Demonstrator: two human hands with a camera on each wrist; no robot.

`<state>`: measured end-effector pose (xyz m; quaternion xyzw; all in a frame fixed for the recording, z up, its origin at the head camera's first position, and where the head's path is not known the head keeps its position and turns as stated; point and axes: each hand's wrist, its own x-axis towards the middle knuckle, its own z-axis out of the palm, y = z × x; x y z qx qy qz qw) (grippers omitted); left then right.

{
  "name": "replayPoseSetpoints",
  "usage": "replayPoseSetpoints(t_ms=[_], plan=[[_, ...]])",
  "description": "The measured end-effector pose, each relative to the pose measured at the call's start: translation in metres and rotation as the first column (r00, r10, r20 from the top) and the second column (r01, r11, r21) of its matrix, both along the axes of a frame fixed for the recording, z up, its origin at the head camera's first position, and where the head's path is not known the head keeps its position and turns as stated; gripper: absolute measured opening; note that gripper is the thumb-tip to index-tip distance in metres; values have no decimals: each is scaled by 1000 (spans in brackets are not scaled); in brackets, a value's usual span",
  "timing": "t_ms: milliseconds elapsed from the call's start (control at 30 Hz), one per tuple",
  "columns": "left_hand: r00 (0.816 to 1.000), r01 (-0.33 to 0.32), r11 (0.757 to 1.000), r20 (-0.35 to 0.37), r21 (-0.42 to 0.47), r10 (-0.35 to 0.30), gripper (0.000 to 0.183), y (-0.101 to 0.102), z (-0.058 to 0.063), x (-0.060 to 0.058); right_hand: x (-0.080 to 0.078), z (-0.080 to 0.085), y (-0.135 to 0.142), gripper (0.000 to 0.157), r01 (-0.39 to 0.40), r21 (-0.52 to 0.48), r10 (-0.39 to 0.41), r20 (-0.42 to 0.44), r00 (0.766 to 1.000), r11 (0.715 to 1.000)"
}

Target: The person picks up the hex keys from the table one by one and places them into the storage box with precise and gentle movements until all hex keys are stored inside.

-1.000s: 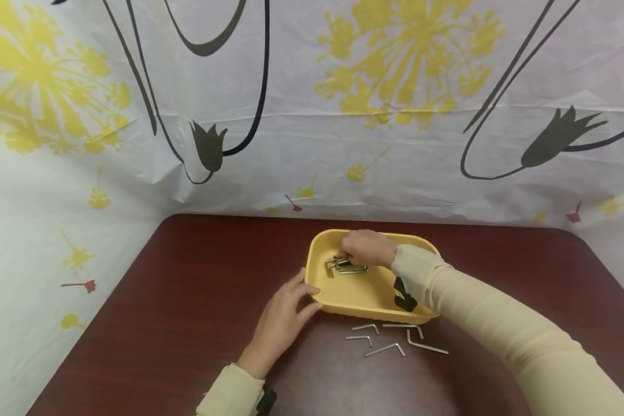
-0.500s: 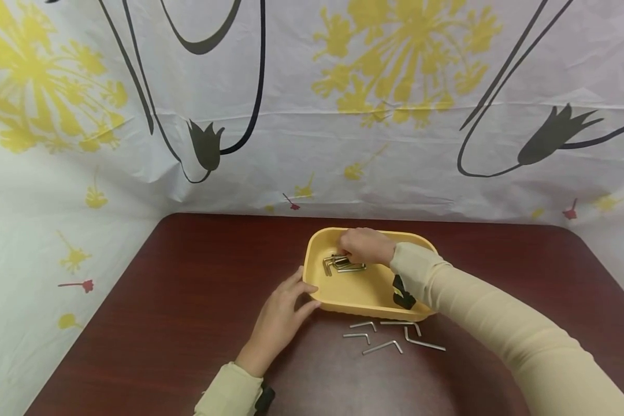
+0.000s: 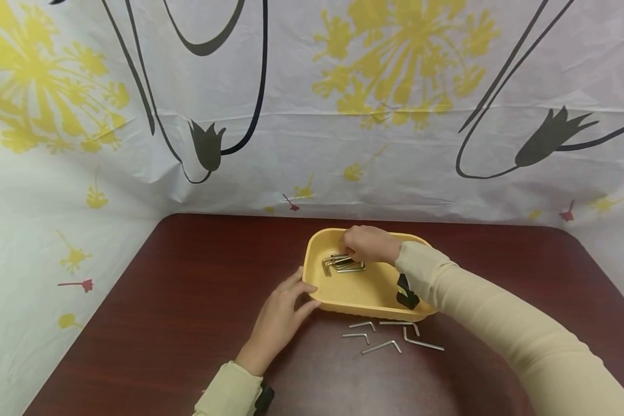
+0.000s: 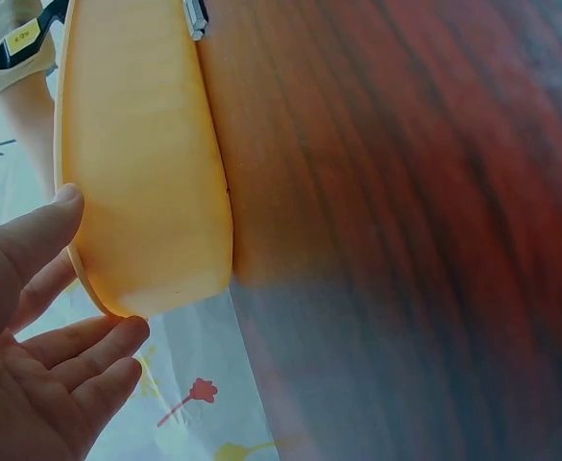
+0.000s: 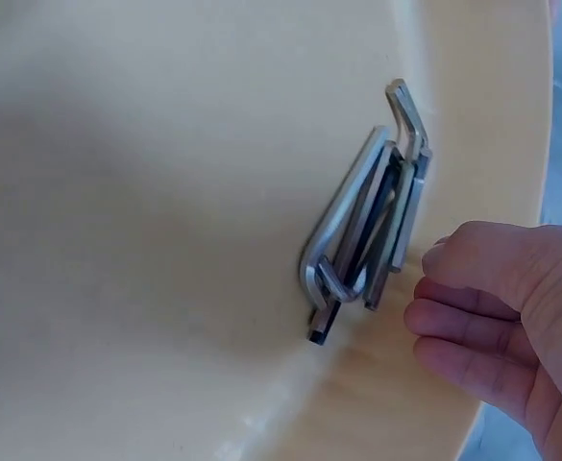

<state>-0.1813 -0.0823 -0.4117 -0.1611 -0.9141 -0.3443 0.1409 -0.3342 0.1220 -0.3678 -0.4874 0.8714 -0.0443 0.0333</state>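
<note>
A yellow plastic tray (image 3: 356, 293) stands on the table. My left hand (image 3: 281, 315) holds its near left corner; in the left wrist view the thumb lies against the outer wall of the tray (image 4: 146, 173) and a finger goes behind the rim. Inside the tray, toward its far left, lies a small pile of L-shaped hex keys (image 3: 351, 270). My right hand (image 3: 370, 244) is down in the tray beside them. In the right wrist view this hand (image 5: 511, 317) has loosely bent fingers close to the hex keys (image 5: 343, 200), with nothing visible between thumb and fingers.
Several more hex keys (image 3: 378, 347) lie spread on the dark red table (image 3: 197, 300) in front of the tray. A white curtain (image 3: 291, 144) printed with flowers hangs behind and to the left of the table.
My right hand has shifted slightly to the right within the tray, next to the pile. The left hand keeps its hold on the corner.
</note>
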Motion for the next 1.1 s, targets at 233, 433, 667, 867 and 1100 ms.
replayPoseSetpoints(t_ms=[233, 433, 667, 867, 1100], plan=[[1000, 9, 1000, -25, -2, -9, 24, 1, -1, 0, 6, 6, 8, 37, 13, -12, -13, -17, 1000, 1000], [1000, 4, 1000, -9, 8, -4, 24, 2, 0, 1, 13, 11, 12, 41, 19, -16, -19, 4, 1000, 1000], [1000, 4, 1000, 3, 23, -4, 24, 1, 1, 3, 20, 18, 19, 38, -7, -31, 6, -19, 1000, 999], [1000, 10, 1000, -17, 24, -9, 24, 2, 0, 4, 30, 24, 27, 35, 15, -15, -15, -12, 1000, 1000], [1000, -8, 1000, -11, 23, 9, 24, 2, -1, 4, 46, 32, 34, 27, 42, -1, -42, -33, 999, 999]])
